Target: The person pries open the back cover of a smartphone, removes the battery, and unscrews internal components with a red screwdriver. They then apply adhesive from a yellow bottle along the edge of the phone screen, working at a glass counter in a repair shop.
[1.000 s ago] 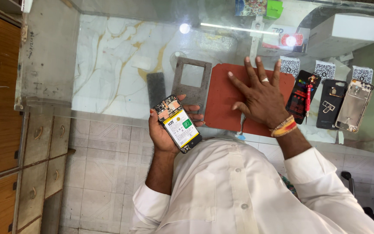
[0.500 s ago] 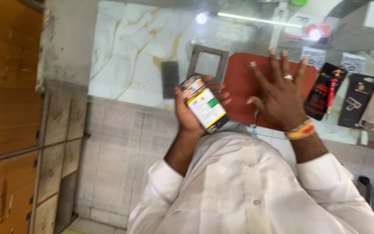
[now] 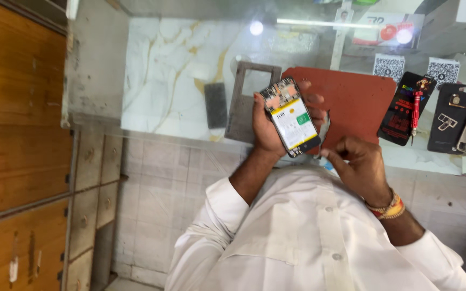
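Now the right hand has left the red mat, nearing the opened phone.

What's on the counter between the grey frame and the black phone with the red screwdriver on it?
The red mat fills that stretch in the head view, between the frame and the black phone. The left hand holding the opened phone overlaps its near edge.

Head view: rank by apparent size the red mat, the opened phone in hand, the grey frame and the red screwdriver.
1. red mat, largest though partly hidden by the hands.
2. and 3. opened phone and grey frame: look alike; the phone is held in the left hand nearer the camera, so unranked.
4. red screwdriver, smallest.
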